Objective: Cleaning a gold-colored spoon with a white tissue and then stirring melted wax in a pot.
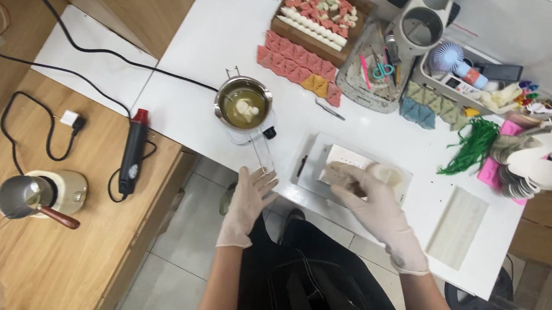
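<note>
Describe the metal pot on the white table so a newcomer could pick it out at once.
Start at the white table and find its front left edge, beyond the gloved left hand. The metal pot stands there, round and shiny, holding yellowish liquid with pale lumps. Nothing else on this table is a round metal vessel holding liquid.

Lighting is bright, even and diffuse from overhead; the white table point(233, 33) under my hands reads close to overexposed, with a mild sheen along its far right side and only soft, short shadows beside the metal pot point(243, 102) and the black heat gun point(134, 152). My right hand point(374, 205) is slightly motion-blurred at the fingertips, while my left hand point(251, 196) is sharper. The wide lens bends straight edges toward the frame borders, and fine detail softens in the corners.
</note>
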